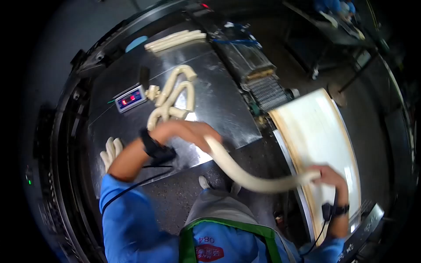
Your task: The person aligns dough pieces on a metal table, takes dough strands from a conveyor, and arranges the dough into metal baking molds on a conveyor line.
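Note:
A long, thick rope of pale dough (250, 180) sags between my two hands. My left hand (195, 133), blurred by motion, is closed around its upper end at the near edge of the steel table. At the other end, my right hand (326, 175) grips the dough over the white board. Behind my left hand lie several bent dough ropes (177, 94) on the table, partly hidden by my forearm. Small dough pieces (152, 93) sit beside a digital scale (130, 99) with a lit red display.
The steel table (219, 101) fills the left side. Straight dough ropes (175, 40) lie at its far edge, and more dough (112, 151) is at the left. A machine with a ridged roller or belt (267, 93) adjoins the wood-edged white board (322, 131). Another person (335, 6) works beyond.

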{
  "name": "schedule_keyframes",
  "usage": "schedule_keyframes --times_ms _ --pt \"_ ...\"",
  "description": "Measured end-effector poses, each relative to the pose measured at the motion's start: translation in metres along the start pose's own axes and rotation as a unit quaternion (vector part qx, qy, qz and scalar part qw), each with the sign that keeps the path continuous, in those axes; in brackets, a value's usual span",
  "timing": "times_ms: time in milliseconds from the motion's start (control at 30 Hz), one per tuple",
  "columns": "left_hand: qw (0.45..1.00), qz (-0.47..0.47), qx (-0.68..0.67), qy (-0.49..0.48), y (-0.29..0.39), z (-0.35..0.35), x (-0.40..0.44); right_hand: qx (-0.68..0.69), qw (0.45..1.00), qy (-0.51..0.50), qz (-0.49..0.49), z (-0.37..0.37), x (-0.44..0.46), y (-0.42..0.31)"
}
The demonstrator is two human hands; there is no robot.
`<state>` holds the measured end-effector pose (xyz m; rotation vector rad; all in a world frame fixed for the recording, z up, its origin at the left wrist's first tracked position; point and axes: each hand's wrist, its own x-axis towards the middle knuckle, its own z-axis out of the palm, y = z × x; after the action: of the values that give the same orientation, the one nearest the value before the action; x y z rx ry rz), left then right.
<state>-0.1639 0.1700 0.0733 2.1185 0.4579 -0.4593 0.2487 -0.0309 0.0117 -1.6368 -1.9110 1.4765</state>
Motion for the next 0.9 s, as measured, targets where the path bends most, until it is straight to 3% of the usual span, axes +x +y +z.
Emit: schedule_keyframes --times_ms 33,67,100,133,167,200,233,300,333,367,433,467,533,567,633,667,767,800,833,900 --pt "0.994 -0.064 -0.082 0.042 -0.015 -0.009 -0.048 -0.023 0.998 -0.046 -0.037 -0.009 0.038 -0.035" --pt "0.970 -0.142 -0.113 0.161 -0.047 -0.026 -0.092 -0.050 0.994 -0.031 -0.087 -0.028 0.085 -0.066" --pt "0.940 -0.119 -0.102 0.305 -0.074 -0.039 -0.131 -0.074 0.993 0.017 -0.093 -0.044 0.125 -0.111" --pt "0.899 -0.065 0.015 0.433 -0.130 -0.066 -0.183 0.007 0.991 0.051 -0.125 -0.057 0.188 -0.117" --pt "0.773 -0.066 -0.025 0.631 -0.144 -0.060 -0.227 0.064 0.987 0.112 -0.096 -0.065 0.221 -0.152" --pt "0.617 -0.085 -0.055 0.781 -0.149 -0.048 -0.266 -0.169 0.922 0.323 -0.130 -0.071 0.262 -0.158" --pt "0.435 -0.097 -0.082 0.891 -0.147 -0.034 -0.299 -0.375 0.762 0.506 -0.150 -0.064 0.298 -0.157" --pt "0.442 -0.092 -0.216 0.866 -0.111 0.037 -0.343 -0.305 0.736 0.531 -0.288 -0.033 0.315 -0.175" --pt "0.459 -0.099 -0.230 0.852 -0.104 0.078 -0.362 -0.204 0.866 0.402 -0.216 -0.003 0.301 -0.195" --pt "0.475 -0.099 -0.243 0.840 -0.099 0.120 -0.379 -0.099 0.951 0.258 -0.136 0.034 0.279 -0.216" --pt "0.496 -0.156 -0.198 0.831 -0.095 0.219 -0.418 -0.073 0.980 0.138 -0.126 0.113 0.262 -0.215" --pt "0.508 -0.213 -0.190 0.813 -0.071 0.267 -0.426 -0.100 0.974 0.088 -0.184 0.150 0.262 -0.197" --pt "0.525 -0.268 -0.206 0.781 -0.041 0.366 -0.449 -0.006 0.994 -0.037 -0.101 0.226 0.240 -0.191" --pt "0.578 -0.282 -0.205 0.738 -0.043 0.422 -0.469 0.024 0.992 -0.074 -0.098 0.263 0.236 -0.184" --pt "0.597 -0.363 -0.244 0.672 -0.020 0.517 -0.515 0.075 0.988 -0.122 -0.062 0.345 0.226 -0.185" --pt "0.555 -0.410 -0.277 0.668 0.006 0.545 -0.524 0.085 0.986 -0.135 -0.054 0.383 0.217 -0.200" --pt "0.550 -0.491 -0.283 0.614 0.051 0.617 -0.557 0.064 0.978 -0.193 -0.057 0.486 0.211 -0.249" --pt "0.521 -0.500 -0.287 0.630 0.053 0.634 -0.561 0.046 0.973 -0.213 -0.076 0.517 0.222 -0.269" --pt "0.538 -0.503 -0.293 0.609 0.056 0.645 -0.567 0.030 0.966 -0.239 -0.094 0.546 0.229 -0.289" --pt "0.566 -0.513 -0.268 0.588 0.064 0.646 -0.588 -0.160 0.931 -0.227 -0.237 0.592 0.237 -0.337"
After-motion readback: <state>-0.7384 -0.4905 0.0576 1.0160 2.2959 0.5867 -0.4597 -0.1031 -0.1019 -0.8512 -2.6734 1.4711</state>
